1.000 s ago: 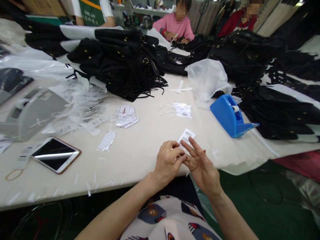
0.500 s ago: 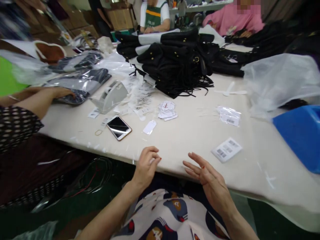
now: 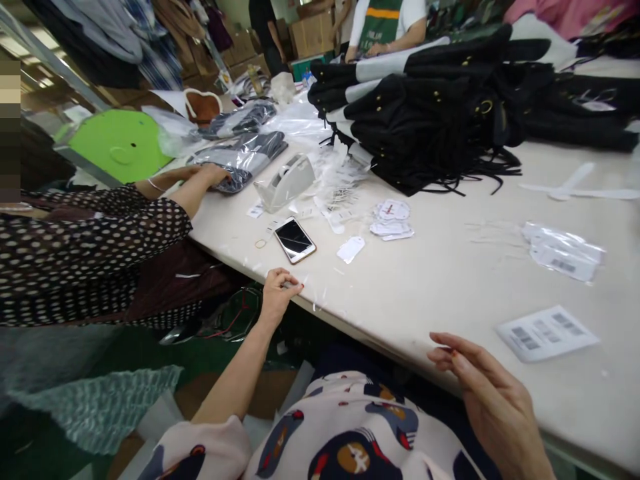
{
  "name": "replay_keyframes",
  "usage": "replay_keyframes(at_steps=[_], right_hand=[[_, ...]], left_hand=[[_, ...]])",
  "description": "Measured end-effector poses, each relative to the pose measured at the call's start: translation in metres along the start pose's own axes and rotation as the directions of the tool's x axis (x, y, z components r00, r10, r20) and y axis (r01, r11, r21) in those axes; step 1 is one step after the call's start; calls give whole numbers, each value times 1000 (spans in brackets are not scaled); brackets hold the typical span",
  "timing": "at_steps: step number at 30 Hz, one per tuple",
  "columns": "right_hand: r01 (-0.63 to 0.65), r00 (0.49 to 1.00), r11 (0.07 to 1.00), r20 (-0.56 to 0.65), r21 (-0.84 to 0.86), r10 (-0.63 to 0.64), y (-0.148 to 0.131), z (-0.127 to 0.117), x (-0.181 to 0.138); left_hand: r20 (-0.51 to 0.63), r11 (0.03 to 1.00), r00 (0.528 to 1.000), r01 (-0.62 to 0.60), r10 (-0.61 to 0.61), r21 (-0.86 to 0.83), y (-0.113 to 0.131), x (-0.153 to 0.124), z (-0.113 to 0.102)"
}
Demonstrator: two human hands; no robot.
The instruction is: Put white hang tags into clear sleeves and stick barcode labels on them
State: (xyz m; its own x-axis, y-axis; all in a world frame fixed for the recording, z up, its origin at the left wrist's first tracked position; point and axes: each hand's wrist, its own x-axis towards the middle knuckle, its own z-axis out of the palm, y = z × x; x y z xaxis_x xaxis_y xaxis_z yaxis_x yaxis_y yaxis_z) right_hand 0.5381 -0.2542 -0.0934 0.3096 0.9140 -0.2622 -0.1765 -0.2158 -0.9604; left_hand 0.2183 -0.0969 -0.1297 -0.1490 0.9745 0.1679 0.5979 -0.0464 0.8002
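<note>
My left hand (image 3: pixel 279 295) hovers at the table's front edge, fingers loosely bent and thumb apart, with nothing visible in it. Nearest to it is a white smartphone (image 3: pixel 295 241) lying on the table. My right hand (image 3: pixel 495 387) is open over the edge on the right, empty, its fingers stretched out. Beyond it lies a sheet of barcode labels (image 3: pixel 547 335). Farther back is a clear bag with a barcode tag (image 3: pixel 563 252). A single white tag (image 3: pixel 351 249) and a pile of tags (image 3: pixel 391 220) are behind the phone.
A tape dispenser (image 3: pixel 287 181) stands beside a heap of small labels (image 3: pixel 343 177). Black fringed garments (image 3: pixel 430 113) are stacked at the back. At left, a co-worker's hands (image 3: pixel 213 177) rest on a bagged garment (image 3: pixel 245 157). Another person (image 3: pixel 385 30) is across the table.
The view has swung left, so the table's things appear farther right. My hands have moved farther apart. Both remain empty.
</note>
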Motion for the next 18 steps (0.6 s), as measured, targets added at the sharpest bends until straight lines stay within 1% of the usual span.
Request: replay_keyframes(at_steps=[4,6,7,9,13,16,18], right_hand=[[-28,1000,999,-12,-25,28,3,-9,-2],[-28,999,999,-29,-26,27,5,-13,-2],[-26,999,999,-36,-26,25,6,-14,-2],[-26,999,999,-38,-36,25,9,-16,-2],[-33,999,997,-15,-68,32,14,-17,-2],[-36,999,995,0,-91,36,18,-16,-3],[-40,999,993,7,-111,41,20,-16,-4]], left_hand=[[18,994,999,35,-34,-104,-4,-5,-7],[0,987,999,52,-52,-155,-9,-6,-9],[-13,987,998,55,-57,-153,-10,-6,-9],[-34,996,999,36,-39,-81,-11,-4,-9],[-59,995,995,-72,76,76,-8,-2,-6],[-51,987,991,-121,127,107,-5,-2,-6],[-44,988,992,-116,121,104,-5,0,-7]])
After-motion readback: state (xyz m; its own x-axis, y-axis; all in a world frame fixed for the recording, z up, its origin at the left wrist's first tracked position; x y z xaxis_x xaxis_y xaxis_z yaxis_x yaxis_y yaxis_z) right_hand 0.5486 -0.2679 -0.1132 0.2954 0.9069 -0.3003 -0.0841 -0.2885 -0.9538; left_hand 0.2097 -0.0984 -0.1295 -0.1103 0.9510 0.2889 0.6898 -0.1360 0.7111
